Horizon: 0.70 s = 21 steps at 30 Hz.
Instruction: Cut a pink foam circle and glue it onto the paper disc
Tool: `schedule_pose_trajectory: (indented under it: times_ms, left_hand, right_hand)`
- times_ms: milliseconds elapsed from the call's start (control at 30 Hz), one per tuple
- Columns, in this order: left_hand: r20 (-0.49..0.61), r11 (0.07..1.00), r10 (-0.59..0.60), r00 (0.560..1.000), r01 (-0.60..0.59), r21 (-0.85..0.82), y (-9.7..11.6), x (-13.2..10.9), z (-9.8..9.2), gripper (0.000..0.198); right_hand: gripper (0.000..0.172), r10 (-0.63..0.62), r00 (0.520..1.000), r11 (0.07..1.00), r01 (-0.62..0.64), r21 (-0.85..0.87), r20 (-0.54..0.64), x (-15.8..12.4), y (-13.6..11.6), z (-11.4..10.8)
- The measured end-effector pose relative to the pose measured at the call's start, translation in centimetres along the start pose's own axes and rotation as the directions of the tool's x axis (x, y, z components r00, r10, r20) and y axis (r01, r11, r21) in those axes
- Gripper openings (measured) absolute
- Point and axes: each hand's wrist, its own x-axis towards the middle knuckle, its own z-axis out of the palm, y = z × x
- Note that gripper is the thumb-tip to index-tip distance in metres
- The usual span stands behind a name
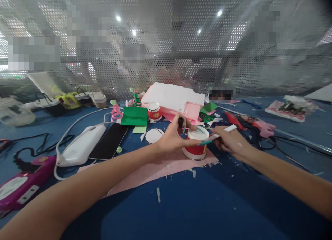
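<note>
A red paper cup (196,150) stands upside down on a pink sheet (155,169), its white bottom up. My left hand (173,136) curls round the cup's left side, with a small black object between thumb and fingers. My right hand (230,140) is closed on a white pen-like stick (225,130) whose tip points at the cup's top. Both hands meet at the cup.
A white power bank (81,145), a black phone (109,141), a green sheet (135,116), a second red cup (154,111), a white disc (154,135) and pink and white foam boards (176,98) lie behind. Cables, paper scraps and a magenta device (23,184) lie around. A perforated screen (166,43) closes the back.
</note>
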Motion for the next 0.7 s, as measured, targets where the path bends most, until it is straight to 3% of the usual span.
schedule_pose_trajectory:
  times_ms: [467, 700]
  left_hand:
    - [-0.056, 0.997, 0.014, 0.998, -0.01, 0.076, 0.3, 0.2, 0.2, 0.055]
    - [-0.051, 1.0, 0.023, 0.998, -0.022, 0.022, 0.2, 0.2, 0.3, 0.054]
  right_hand:
    - [0.029, -0.033, 0.989, 0.999, 0.035, 0.014, -0.145, -2.1, 0.6, 0.3]
    - [0.031, -0.09, 0.984, 0.991, 0.072, -0.116, -0.156, -3.7, 0.4, 0.2]
